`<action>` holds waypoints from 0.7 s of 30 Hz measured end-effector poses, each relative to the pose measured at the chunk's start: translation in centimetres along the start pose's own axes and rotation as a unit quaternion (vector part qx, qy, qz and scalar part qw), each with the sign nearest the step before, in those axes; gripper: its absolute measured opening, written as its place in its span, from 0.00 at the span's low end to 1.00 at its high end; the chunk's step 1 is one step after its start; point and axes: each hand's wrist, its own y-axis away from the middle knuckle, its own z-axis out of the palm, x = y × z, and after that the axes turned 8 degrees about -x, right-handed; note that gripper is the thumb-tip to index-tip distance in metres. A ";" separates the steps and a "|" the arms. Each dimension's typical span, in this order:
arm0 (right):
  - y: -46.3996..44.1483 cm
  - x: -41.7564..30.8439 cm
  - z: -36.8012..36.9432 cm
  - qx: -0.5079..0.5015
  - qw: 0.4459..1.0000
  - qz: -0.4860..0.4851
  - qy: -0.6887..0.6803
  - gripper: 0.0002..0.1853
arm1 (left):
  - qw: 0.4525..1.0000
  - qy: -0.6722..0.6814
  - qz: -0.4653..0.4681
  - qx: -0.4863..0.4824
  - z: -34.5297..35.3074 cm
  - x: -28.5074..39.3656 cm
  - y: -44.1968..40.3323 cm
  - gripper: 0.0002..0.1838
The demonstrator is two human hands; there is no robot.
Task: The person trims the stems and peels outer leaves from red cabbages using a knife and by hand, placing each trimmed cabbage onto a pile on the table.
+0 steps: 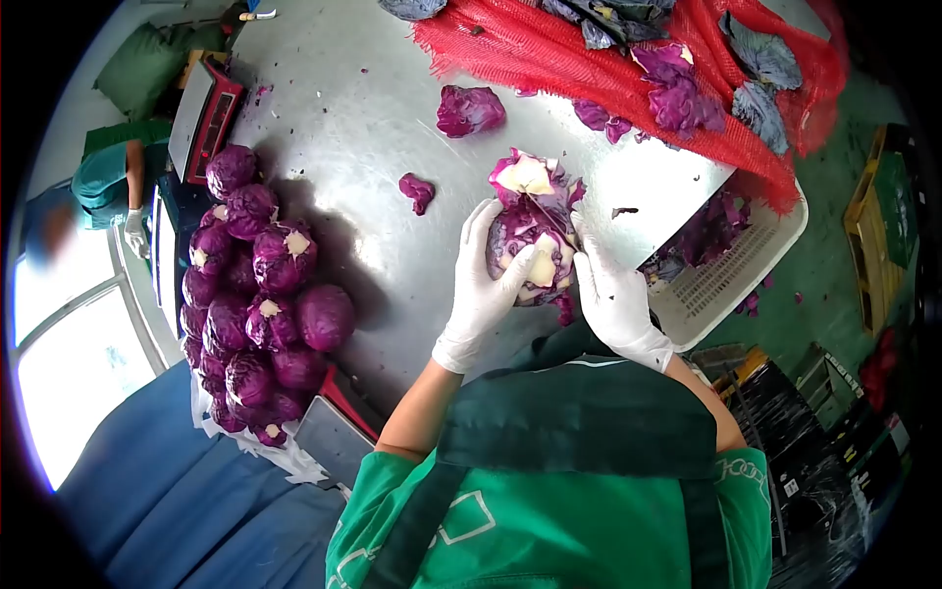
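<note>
Red cabbage (pixel 545 257), pale in patches, is being held over the worktop (pixel 383 128), towards its near edge, directly between the hands; long axis is running roughly from near edge to far edge. Left flank is being cupped by the left hand (pixel 483 290), thumb and fingers parted around it. Right flank is being met by the right hand (pixel 613 294), fingers nearly straight; whether a leaf is being pinched there cannot be told. Neither hand is lying clearly nearer. Slotted crate (pixel 731 280) is standing at the right edge, closer to the right hand.
</note>
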 end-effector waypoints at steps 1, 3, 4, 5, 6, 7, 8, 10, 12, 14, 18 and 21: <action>0.1 -0.1 -0.1 0.000 1.000 0.001 -0.002 0.25 | 1.000 -0.001 -0.001 -0.001 0.1 0.1 0.1 0.33; 0.0 -0.2 -0.3 -0.002 0.999 0.004 -0.035 0.26 | 1.000 0.006 -0.023 0.008 0.3 0.2 -0.1 0.33; 0.1 -0.1 -0.1 -0.003 0.999 0.005 -0.034 0.26 | 1.000 0.007 -0.024 0.008 0.5 0.4 -0.1 0.33; 0.2 0.0 0.3 0.002 1.000 0.015 -0.007 0.26 | 1.000 0.002 -0.021 0.013 0.7 0.9 -0.1 0.33; 0.4 0.1 0.5 0.006 0.999 0.026 0.020 0.27 | 1.000 -0.004 -0.017 0.018 0.9 1.3 -0.2 0.33; 0.5 0.2 0.5 0.006 0.999 0.027 0.020 0.27 | 1.000 -0.003 -0.017 0.018 1.2 1.4 -0.2 0.33; 0.5 0.2 0.5 0.005 0.999 0.032 0.030 0.27 | 0.999 -0.032 -0.005 0.031 1.5 1.5 -0.1 0.32; 0.6 0.4 0.6 0.004 0.998 0.040 0.039 0.27 | 0.996 -0.073 0.012 0.059 2.2 2.4 0.1 0.30; 0.6 0.7 0.8 0.055 0.998 0.011 0.028 0.27 | 0.994 -0.088 0.009 0.063 2.6 2.8 0.1 0.30; 0.6 0.6 0.8 0.053 0.997 0.028 0.043 0.27 | 0.993 -0.104 0.005 0.065 2.8 3.1 0.2 0.30; -0.2 1.0 0.3 0.018 0.994 0.066 0.090 0.27 | 0.990 -0.125 -0.001 0.068 3.4 3.4 0.1 0.30; -0.6 2.0 0.4 0.010 0.991 0.036 0.132 0.27 | 0.990 -0.122 -0.003 0.073 3.4 3.4 0.1 0.30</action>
